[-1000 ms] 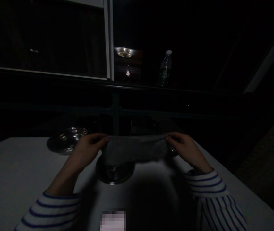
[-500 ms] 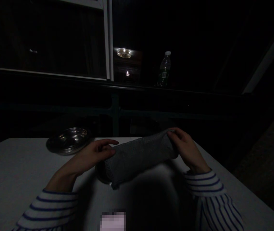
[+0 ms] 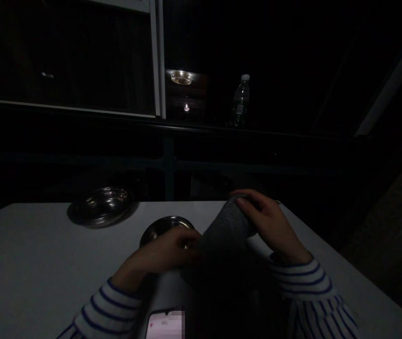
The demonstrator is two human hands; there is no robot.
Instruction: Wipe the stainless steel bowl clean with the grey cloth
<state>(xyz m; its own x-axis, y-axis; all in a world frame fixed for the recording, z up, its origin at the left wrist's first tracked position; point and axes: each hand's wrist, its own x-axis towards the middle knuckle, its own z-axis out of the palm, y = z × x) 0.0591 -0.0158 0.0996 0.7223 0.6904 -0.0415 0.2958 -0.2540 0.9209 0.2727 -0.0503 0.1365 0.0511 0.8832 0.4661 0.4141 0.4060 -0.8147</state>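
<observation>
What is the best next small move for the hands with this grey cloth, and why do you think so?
Probably the left hand should take a firmer grip on the grey cloth. The right hand holds its upper end, while the left hand seems only to reach its edge, above the steel plate.

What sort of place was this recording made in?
Probably a room in a home, at night, though the dim view leaves that uncertain: a white table holds stainless steel plates and a phone, and a plastic water bottle stands by a dark window reflecting a lamp.
</observation>
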